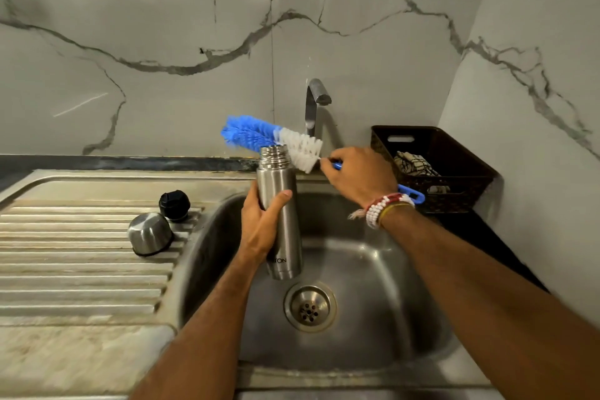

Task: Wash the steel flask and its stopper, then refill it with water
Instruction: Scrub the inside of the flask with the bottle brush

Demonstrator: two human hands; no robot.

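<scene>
left hand (259, 224) wraps the steel flask (281, 201) upright over the sink (373, 269), covering part of its lettering. right hand (357, 175) grips the bottle brush (269, 136), hiding most of its handle. stopper (174, 204) rests on the ribbed drainboard (81, 269); marble-veined walls.

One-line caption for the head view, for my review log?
Left hand holds the uncapped steel flask over the sink; right hand holds a bottle brush crosswise by its mouth.

The left grip (259, 227) and right grip (357, 175) are bare hands on uncovered forearms. The right wrist wears stacked bracelets (378, 209) of white and red beads, edged at 4 o'clock by a thin yellow thread band (394, 208). A frayed pale tassel (355, 214) sticks out at 9 o'clock.
</scene>
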